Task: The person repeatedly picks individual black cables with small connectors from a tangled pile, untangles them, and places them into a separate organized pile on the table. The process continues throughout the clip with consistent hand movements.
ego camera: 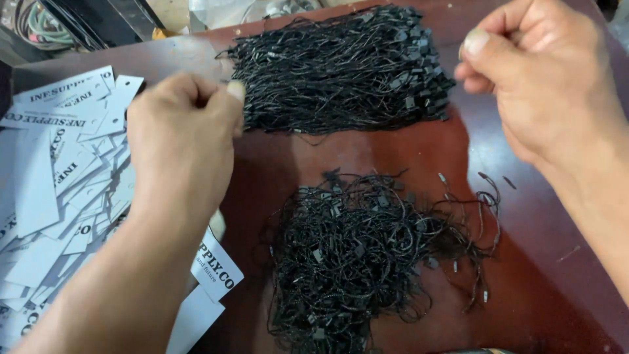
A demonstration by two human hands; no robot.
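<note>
I see my left hand [180, 131] and right hand [537, 78], fingers pinched shut, contents unclear, above black string loops [373, 255]; separating one loop cleanly seems wise.

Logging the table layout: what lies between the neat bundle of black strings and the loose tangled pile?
In the head view, only bare reddish-brown tabletop separates the neat bundle from the tangled pile.

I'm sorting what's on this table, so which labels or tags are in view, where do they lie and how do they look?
Heap of pale white rectangular paper hang tags: left side of the dark red table, overlapping loosely, dark print, small punched holes.
One white printed paper tag: under the left hand and forearm, angled.
No packages, signs or screens visible.
</note>
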